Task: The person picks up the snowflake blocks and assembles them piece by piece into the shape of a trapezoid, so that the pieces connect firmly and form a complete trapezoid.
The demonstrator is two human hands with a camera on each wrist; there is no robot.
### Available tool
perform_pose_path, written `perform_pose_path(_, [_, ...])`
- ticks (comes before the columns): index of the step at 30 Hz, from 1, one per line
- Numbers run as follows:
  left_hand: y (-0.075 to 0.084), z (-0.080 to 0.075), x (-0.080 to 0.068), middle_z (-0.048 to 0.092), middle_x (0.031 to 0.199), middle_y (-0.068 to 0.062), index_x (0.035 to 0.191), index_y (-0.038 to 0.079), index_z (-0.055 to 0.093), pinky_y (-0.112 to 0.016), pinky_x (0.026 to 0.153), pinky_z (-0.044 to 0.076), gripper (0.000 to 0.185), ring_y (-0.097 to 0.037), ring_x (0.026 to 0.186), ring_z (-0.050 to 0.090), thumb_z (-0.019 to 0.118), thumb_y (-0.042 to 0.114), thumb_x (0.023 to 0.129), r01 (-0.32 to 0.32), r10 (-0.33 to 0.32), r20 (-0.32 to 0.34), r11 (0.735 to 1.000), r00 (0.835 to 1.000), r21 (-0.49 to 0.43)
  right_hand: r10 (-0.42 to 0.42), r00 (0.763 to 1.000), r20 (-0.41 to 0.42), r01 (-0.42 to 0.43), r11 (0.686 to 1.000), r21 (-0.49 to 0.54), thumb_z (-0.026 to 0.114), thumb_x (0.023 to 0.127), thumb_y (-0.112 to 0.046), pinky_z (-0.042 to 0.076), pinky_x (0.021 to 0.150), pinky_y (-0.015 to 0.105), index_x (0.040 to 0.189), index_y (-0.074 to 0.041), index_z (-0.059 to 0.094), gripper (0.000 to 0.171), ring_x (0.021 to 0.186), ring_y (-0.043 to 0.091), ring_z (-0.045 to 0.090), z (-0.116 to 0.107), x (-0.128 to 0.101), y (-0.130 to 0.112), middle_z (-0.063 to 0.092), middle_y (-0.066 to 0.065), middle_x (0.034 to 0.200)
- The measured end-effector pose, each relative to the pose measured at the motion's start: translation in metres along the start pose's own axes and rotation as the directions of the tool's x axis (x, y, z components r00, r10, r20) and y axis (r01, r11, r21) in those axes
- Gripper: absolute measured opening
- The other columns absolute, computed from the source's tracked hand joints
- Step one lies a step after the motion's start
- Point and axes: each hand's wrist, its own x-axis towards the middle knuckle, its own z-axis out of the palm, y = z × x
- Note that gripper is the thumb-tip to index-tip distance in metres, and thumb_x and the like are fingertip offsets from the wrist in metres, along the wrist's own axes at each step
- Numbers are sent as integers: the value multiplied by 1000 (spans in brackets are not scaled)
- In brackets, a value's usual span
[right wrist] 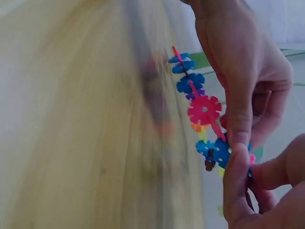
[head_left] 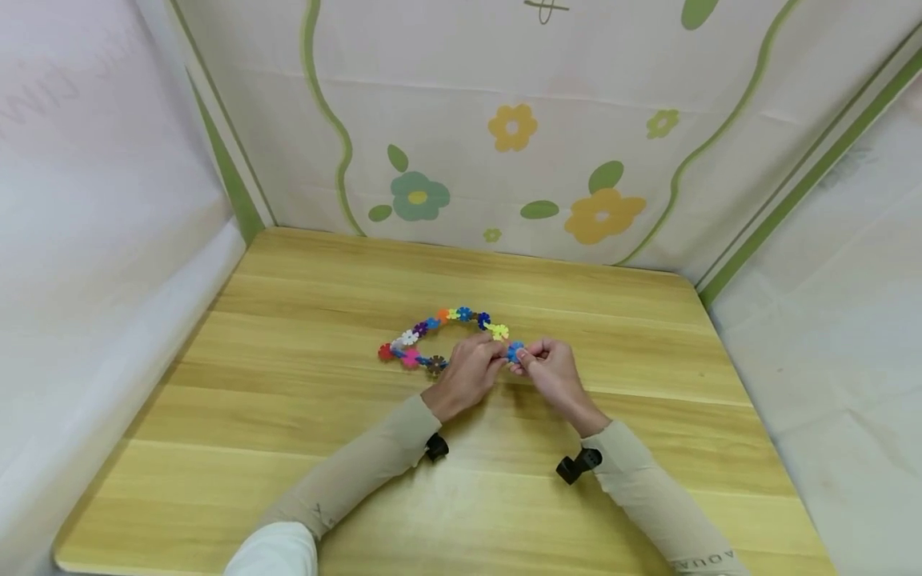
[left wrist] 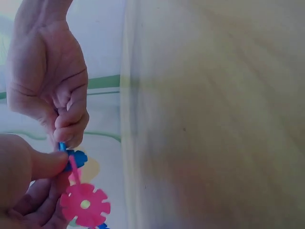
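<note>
A ring-like chain of interlocking plastic snowflake discs (head_left: pixel 410 337) in many colours lies over the table in the head view. My left hand (head_left: pixel 471 372) pinches the chain near its right end. Between thumb and fingers, my right hand (head_left: pixel 556 374) holds a blue snowflake disc (head_left: pixel 515 352) against that end. Both hands' fingertips meet there in the right wrist view, partly covering the blue disc (right wrist: pixel 221 152). Close by the left fingers, a pink disc (left wrist: pixel 86 205) hangs edge-joined in the left wrist view. A yellow disc (head_left: pixel 499 330) sits just beyond the hands.
The wooden table (head_left: pixel 288 448) reaches to a white fabric backdrop (head_left: pixel 446 96) printed with flowers. White fabric sides (head_left: pixel 101 240) stand at left and right. A black wrist camera (head_left: pixel 576 464) sits on the right sleeve, another (head_left: pixel 435 446) on the left.
</note>
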Motion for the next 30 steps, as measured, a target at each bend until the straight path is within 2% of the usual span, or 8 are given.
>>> perform_pose_path(4, [-3, -5, 4, 78, 97, -7, 102, 5, 81, -25, 78, 59, 9, -15, 85, 70, 76, 11, 98, -6, 7, 96, 1000, 995, -12, -2, 998, 58, 5, 999, -50, 61, 105, -2, 65, 82, 34, 103, 7, 58, 10, 80, 17, 74, -12, 4, 5, 71, 15, 92])
perform_pose_path(6, [-6, -12, 5, 78, 100, -6, 104, 5, 81, -28, 83, 60, 11, -15, 91, 71, 75, 13, 99, 16, -12, 126, 1000, 992, -27, -10, 997, 75, 14, 998, -63, 62, 105, -3, 65, 81, 34, 104, 7, 58, 10, 82, 20, 75, -18, 7, 9, 71, 17, 94])
perform_pose_path(12, [-25, -54, 4, 76, 106, -12, 108, 0, 78, -38, 89, 62, 14, -23, 98, 71, 69, 8, 101, 146, -136, 101, 985, 986, -96, -44, 994, 95, 53, 995, -87, 61, 107, -5, 65, 83, 35, 110, 7, 59, 13, 91, 28, 76, -39, 15, 23, 71, 22, 102])
perform_pose_path(15, [-40, -76, -3, 75, 110, -13, 112, 0, 76, -40, 90, 62, 16, -25, 101, 71, 67, 9, 103, 194, -186, 95, 977, 978, -82, -46, 994, 99, 55, 994, -98, 60, 107, -5, 65, 85, 35, 112, 9, 58, 15, 92, 27, 76, -50, 15, 28, 70, 23, 105])
perform_pose_path(19, [-58, -97, -14, 74, 113, -13, 115, 0, 75, -41, 90, 61, 17, -26, 104, 70, 68, 9, 103, 262, -254, 121, 963, 960, -63, -67, 992, 107, 80, 990, -118, 61, 106, -5, 65, 86, 35, 113, 8, 58, 15, 94, 29, 76, -59, 14, 30, 69, 24, 107])
perform_pose_path(23, [-70, -104, -26, 75, 110, -13, 116, -3, 75, -38, 88, 62, 19, -24, 100, 70, 68, 8, 102, 299, -280, 200, 951, 939, -75, -99, 990, 104, 113, 983, -141, 62, 106, -6, 64, 88, 38, 112, 5, 59, 12, 98, 34, 75, -63, 13, 29, 69, 24, 107])
perform_pose_path(27, [-76, -102, -34, 74, 110, -13, 118, -5, 73, -34, 88, 62, 23, -22, 100, 69, 66, 12, 105, 330, -271, 300, 929, 915, -168, -137, 986, 96, 151, 977, -151, 61, 107, -7, 64, 89, 38, 111, 4, 60, 11, 100, 37, 75, -63, 9, 28, 70, 24, 108])
perform_pose_path(30, [-76, -100, -36, 75, 110, -11, 120, -3, 73, -33, 89, 62, 24, -21, 100, 70, 65, 15, 105, 359, -273, 343, 907, 899, -219, -165, 981, 98, 178, 973, -147, 60, 107, -7, 64, 90, 38, 111, 5, 60, 12, 101, 37, 76, -62, 9, 29, 70, 26, 109])
